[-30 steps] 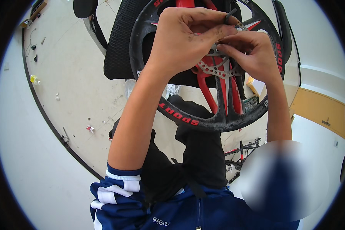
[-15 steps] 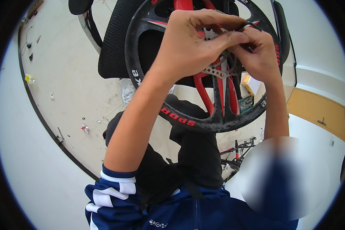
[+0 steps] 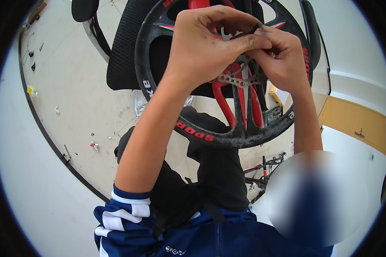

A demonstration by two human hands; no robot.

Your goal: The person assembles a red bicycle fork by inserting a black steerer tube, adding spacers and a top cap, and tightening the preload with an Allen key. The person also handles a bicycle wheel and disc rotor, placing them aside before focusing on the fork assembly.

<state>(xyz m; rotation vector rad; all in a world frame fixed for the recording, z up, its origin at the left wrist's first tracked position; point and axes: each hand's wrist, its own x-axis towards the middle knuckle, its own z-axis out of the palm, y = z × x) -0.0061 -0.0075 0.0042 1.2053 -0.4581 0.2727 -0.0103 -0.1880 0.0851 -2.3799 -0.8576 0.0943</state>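
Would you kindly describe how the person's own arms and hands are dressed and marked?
Both forearms are bare, with no gloves, watch or rings visible. The left hand and right hand show dark grime smudges. The left upper arm wears a short navy sleeve with white stripes; the right sleeve is blurred.

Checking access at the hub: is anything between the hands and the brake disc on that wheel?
Nothing visible. The left hand and right hand are both already on the silver brake disc at the hub of the black and red wheel, fingers meeting over its upper part. The hands themselves hide the contact spot.
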